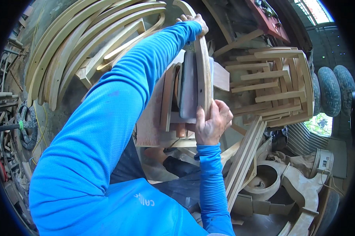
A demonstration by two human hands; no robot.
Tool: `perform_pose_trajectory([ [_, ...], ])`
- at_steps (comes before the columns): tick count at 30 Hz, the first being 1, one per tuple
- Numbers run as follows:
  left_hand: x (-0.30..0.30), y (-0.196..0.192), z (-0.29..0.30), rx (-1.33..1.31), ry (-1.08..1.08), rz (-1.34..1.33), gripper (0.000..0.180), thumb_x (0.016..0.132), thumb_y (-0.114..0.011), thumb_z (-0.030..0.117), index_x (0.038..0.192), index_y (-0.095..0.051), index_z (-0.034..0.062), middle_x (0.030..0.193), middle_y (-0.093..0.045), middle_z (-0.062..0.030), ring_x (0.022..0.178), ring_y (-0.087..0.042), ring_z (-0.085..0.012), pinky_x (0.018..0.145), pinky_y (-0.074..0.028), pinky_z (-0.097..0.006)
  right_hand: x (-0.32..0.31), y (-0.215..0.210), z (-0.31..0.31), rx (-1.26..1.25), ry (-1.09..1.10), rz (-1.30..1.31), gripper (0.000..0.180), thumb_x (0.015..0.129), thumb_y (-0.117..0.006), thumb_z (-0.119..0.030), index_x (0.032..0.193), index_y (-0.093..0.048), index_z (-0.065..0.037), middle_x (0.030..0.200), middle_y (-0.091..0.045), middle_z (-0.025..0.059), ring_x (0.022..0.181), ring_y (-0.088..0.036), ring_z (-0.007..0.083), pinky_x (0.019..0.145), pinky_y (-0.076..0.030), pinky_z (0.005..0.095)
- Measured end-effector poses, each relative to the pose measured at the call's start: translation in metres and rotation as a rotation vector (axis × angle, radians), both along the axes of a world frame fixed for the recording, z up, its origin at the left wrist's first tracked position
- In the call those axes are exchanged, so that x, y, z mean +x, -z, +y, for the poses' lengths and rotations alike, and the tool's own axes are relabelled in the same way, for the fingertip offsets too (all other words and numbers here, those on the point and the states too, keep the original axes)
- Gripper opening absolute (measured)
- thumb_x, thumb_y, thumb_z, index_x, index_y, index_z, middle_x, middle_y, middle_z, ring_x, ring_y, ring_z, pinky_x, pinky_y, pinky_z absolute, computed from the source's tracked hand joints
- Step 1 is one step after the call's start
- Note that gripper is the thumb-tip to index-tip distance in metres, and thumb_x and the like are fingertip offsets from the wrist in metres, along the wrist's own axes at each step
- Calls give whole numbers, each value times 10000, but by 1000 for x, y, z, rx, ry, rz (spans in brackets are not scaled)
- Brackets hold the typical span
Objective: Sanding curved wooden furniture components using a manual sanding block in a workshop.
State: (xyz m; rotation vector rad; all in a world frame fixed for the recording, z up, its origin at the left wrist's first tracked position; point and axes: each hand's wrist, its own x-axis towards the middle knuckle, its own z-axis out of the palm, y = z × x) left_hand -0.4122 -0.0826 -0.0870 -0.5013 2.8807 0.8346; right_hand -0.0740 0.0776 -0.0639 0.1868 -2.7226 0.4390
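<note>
A long curved wooden piece (203, 70) with a small dark hole is gripped in both hands. My left hand (195, 23) is closed over its far part, the arm stretched forward. Around the near end, my right hand (213, 122) is closed with the thumb on its left face. The piece lies along the right side of a grey, flat-faced band (188, 88) that looks like a sanding belt; whether they touch I cannot tell. Wooden boards (167, 98) stand left of the belt, on a wooden base (148, 126).
Several curved wooden pieces (61, 51) are piled at the far left. Stacked wooden frames (279, 84) stand at the right, with long slats (246, 157) leaning nearer me. A dusty machine housing (303, 185) sits at the near right. Tyres (328, 90) stand by the right wall.
</note>
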Motion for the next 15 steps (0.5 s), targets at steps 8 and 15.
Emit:
perform_pose_trajectory([
  [8,-136,65,-65,-553,774,-21,386,889,-664,168,1263,-736,109,1277,-709,-175,1196,-686,-285,1015,-536,-407,-119,-15,-42,-2,-66,-139,361,827,-745,-270,1126,-732,-70,1206,-612,114,1203,-489,352,1048,-366,496],
  [15,-185,102,-65,-90,502,-17,407,940,-536,254,1250,-726,71,1316,-676,-212,1235,-648,-355,1040,-508,-429,-193,-13,-59,91,-61,-177,344,849,-727,-289,1117,-745,-74,1217,-620,127,1201,-498,352,1047,-375,495],
])
